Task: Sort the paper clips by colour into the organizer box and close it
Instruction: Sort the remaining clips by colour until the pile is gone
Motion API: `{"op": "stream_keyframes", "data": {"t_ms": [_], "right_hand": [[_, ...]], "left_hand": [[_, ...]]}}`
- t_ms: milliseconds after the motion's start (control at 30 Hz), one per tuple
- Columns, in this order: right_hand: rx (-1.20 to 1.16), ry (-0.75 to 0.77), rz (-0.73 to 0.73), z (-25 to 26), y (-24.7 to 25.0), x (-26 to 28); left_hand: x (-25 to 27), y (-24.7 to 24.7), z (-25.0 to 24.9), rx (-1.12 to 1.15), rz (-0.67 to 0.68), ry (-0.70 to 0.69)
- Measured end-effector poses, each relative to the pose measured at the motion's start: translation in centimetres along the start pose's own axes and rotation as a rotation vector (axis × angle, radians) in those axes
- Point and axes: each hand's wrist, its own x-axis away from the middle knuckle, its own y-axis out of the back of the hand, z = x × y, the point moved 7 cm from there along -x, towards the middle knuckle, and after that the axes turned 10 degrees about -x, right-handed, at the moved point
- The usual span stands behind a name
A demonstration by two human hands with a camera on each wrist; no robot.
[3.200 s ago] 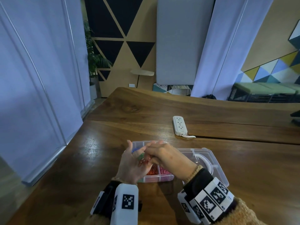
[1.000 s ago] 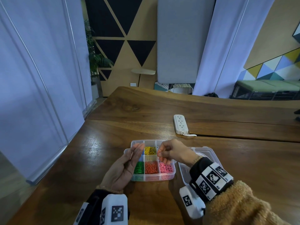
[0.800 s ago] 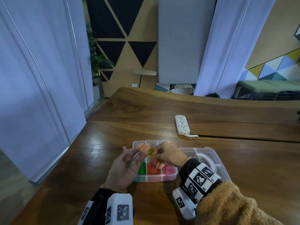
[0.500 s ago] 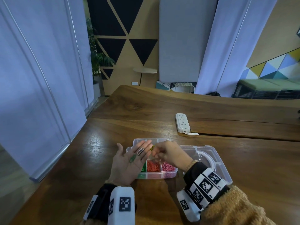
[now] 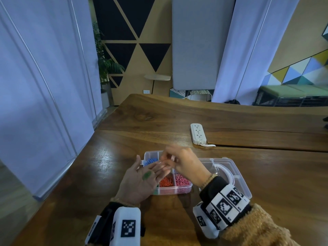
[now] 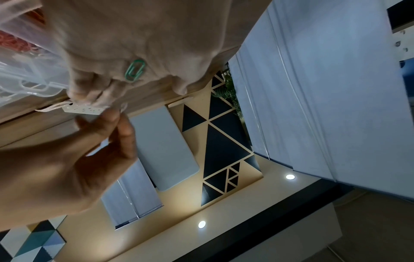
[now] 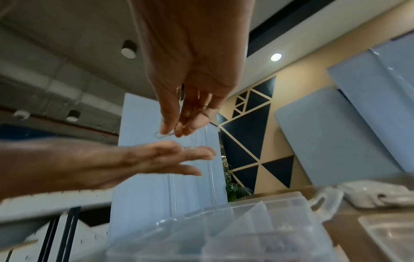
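Note:
A clear organizer box (image 5: pixel 184 189) sits on the wooden table with blue (image 5: pixel 150 160), orange (image 5: pixel 166 182) and pink clips (image 5: pixel 182 180) in separate compartments. Its lid (image 5: pixel 236 176) lies swung open to the right. My left hand (image 5: pixel 140 180) is held flat, palm up, over the box's left side, with a green paper clip (image 5: pixel 147 175) (image 6: pixel 135 70) lying on the palm. My right hand (image 5: pixel 181 161) hovers just above the left fingers and pinches a white paper clip (image 7: pixel 164 135) between thumb and fingertips.
A white power strip (image 5: pixel 197 133) lies on the table behind the box, its cable running right. A seam (image 5: pixel 266 146) crosses the tabletop there. Blue-white curtains hang close on the left of the table.
The white clip that lay on my left fingers is now pinched in my right hand, which has lifted slightly. The green clip stays on the left palm.

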Motion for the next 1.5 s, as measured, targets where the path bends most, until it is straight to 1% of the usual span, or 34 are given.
{"op": "stream_keyframes", "data": {"t_ms": [67, 133, 200, 267, 367, 533, 600, 700, 800, 867, 933, 1033, 1100, 1167, 1200, 1267, 1300, 1333, 1367, 1400, 1467, 1500], "right_hand": [[-0.123, -0.128, -0.069, -1.5, 1.1, 0.3], [-0.204, -0.278, -0.096, -3.5, 1.9, 0.7], [-0.233, -0.408, -0.095, -5.5, 2.5, 1.4], [-0.222, -0.493, -0.096, -7.1, 2.9, 2.3], [-0.195, -0.573, -0.074, -8.6, 2.9, 3.2], [-0.171, -0.602, -0.038, -9.6, 1.5, 2.2], [-0.134, -0.569, -0.058, -9.7, 1.3, 1.1], [-0.073, -0.532, -0.055, -9.5, 1.0, 0.1], [-0.004, -0.476, -0.056, -8.8, 0.7, 0.2], [0.035, -0.375, -0.08, -7.1, 0.9, 0.4], [0.024, -0.218, -0.082, -4.5, 1.0, 0.5], [-0.008, -0.022, 0.023, -0.7, 0.7, 0.3], [-0.01, 0.052, 0.133, 0.9, -0.1, 0.2], [0.013, 0.078, 0.227, 1.8, -1.1, 0.2], [0.028, 0.092, 0.243, 2.0, -1.3, 0.3], [0.054, 0.12, 0.226, 2.4, -1.6, 0.3], [0.058, 0.128, 0.209, 2.5, -1.6, 0.3], [0.051, 0.13, 0.194, 2.5, -1.7, 0.4], [0.038, 0.129, 0.184, 2.5, -1.8, 0.5], [0.02, 0.131, 0.177, 2.6, -1.8, 0.6], [-0.019, 0.137, 0.168, 2.8, -2.0, 0.9], [-0.036, 0.141, 0.161, 2.8, -2.1, 1.0]], "left_hand": [[0.4, 0.9, -0.3, 0.06, 0.003, -0.025], [1.0, 1.6, -0.9, 0.088, 0.034, -0.064], [1.3, 2.3, -1.3, 0.096, 0.051, -0.093], [1.2, 2.9, -1.4, 0.154, 0.08, -0.097], [0.8, 2.7, -1.3, 0.176, 0.09, -0.116], [0.2, 1.7, -0.9, 0.16, 0.096, -0.128], [0.3, 0.9, -0.6, 0.119, 0.085, -0.126], [0.3, 0.5, -0.5, 0.075, 0.008, -0.128], [-0.1, 0.5, -0.6, 0.078, -0.007, -0.117], [-0.4, 0.5, -0.5, 0.082, 0.007, -0.113], [-0.5, 0.5, -0.1, 0.052, -0.011, -0.107], [-0.8, 0.3, 0.3, 0.02, -0.03, -0.103], [-0.8, -0.4, 0.6, -0.018, -0.018, -0.088], [-0.8, -0.9, 0.7, -0.07, 0.03, -0.099], [-0.9, -1.2, 0.7, -0.131, 0.049, -0.114], [-1.1, -0.9, 0.1, -0.354, 0.004, -0.198], [-1.4, -0.9, 0.1, -0.406, 0.014, -0.202], [-1.4, -0.8, 0.1, -0.428, -0.002, -0.2], [-1.1, -1.1, 0.1, -0.421, 0.011, -0.202], [-1.1, -0.9, 0.3, -0.362, 0.016, -0.183], [-0.2, -2.0, 0.8, -0.207, 0.151, -0.089], [-0.3, -1.6, 0.5, -0.246, 0.175, -0.107]]}}
